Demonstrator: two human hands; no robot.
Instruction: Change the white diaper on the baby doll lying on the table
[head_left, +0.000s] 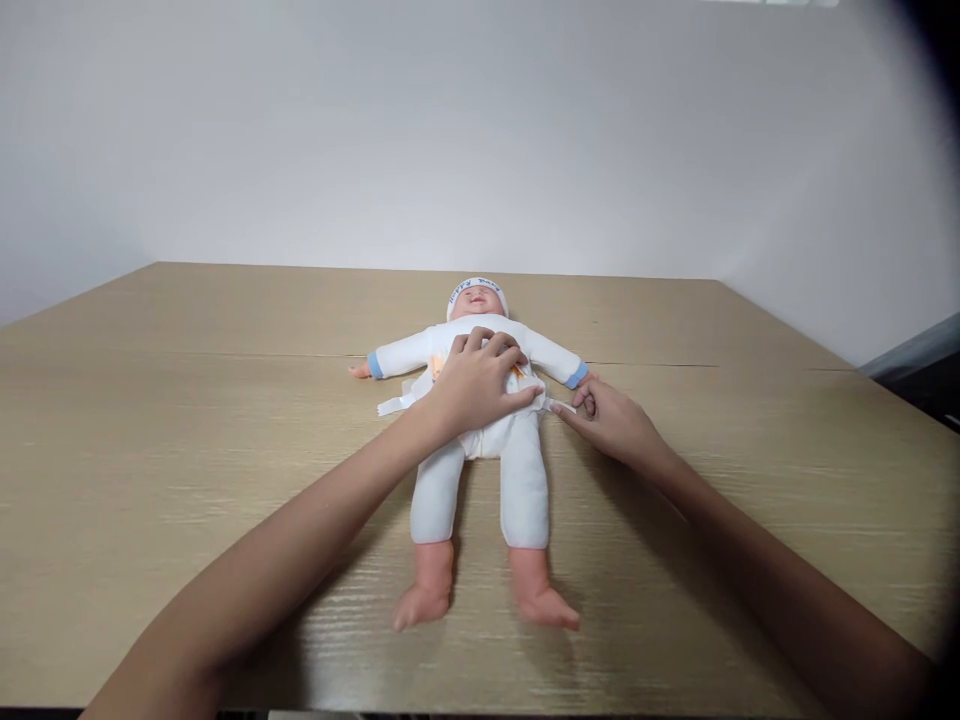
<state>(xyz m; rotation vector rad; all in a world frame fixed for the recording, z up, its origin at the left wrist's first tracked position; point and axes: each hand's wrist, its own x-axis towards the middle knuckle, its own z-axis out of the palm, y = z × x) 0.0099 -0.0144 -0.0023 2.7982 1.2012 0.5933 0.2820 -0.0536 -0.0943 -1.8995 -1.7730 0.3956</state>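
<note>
A wooden table (150,450) is being shown under a plain pale wall (480,120), and a baby doll (480,440) is being kept on its back near the table's middle, its capped head pointing to 12 o'clock and its bare feet to 6 o'clock. At about 9 o'clock of the doll's waist, a white diaper tab (395,404) is lying loose and flat on the wood, just below the doll's outstretched arm with its blue cuff. The left hand (480,385) is being laid palm-down over the doll's chest and belly, the fingers spread and curved over the white suit, the thumb reaching toward 3 o'clock. At 3 o'clock of the waist, a second white diaper tab (561,405) is being pinched between thumb and fingertips of the right hand (611,420), whose remaining fingers are being curled in, close beside the doll's other cuffed arm. Both forearms are being stretched in from the 6 o'clock edge.
</note>
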